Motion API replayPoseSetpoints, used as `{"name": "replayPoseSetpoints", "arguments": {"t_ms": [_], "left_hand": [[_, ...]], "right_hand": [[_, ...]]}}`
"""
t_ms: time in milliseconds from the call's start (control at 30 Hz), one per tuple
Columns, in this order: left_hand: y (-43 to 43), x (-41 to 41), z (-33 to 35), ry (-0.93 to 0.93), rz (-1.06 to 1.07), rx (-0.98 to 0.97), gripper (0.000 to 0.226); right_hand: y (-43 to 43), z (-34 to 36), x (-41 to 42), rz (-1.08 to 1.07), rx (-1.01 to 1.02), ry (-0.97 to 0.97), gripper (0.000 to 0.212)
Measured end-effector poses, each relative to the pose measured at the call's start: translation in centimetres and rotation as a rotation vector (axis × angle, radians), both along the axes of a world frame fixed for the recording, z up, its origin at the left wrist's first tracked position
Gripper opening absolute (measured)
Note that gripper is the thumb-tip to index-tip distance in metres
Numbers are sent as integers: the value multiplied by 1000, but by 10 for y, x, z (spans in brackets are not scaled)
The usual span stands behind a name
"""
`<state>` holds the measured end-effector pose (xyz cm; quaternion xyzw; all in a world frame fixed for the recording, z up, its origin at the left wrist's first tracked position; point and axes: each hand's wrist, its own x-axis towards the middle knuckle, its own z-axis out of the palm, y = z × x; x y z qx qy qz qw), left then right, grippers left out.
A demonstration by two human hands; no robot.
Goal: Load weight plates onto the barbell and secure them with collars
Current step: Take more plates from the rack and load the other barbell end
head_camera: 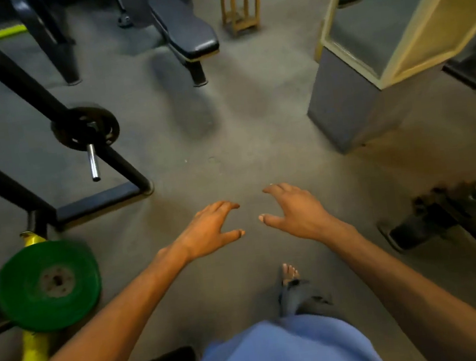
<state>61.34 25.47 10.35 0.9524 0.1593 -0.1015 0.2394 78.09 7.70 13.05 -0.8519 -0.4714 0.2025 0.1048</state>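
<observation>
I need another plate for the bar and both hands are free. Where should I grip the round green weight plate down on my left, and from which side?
Probably by its thick outer rim. The round green weight plate faces the camera with its hub toward you, so the empty left hand and right hand could clasp opposite edges from the front, then pull it toward you. What carries it is hidden behind.

Grey rubber floor (227, 151), worn and dimly lit, with soft shadows. Upper centre: a black padded bench (184, 29) on a dark frame. Behind it, a small wooden stand (240, 5) with open sides. Right: a cream-framed mirror (383, 6) set above a grey base (343, 100). Left: a black steel machine frame (11, 78) with its foot resting on the floor.
</observation>
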Motion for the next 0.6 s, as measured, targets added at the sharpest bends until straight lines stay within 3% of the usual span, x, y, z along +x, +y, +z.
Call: {"name": "replayPoseSetpoints", "arguments": {"t_ms": [233,600], "left_hand": [[113,108,30,-44,282,-18,72],[384,195,-10,-81,556,-65,70]], "right_hand": [[152,28,150,204,-31,-9,71],[480,3,259,485,-45,-65,70]]}}
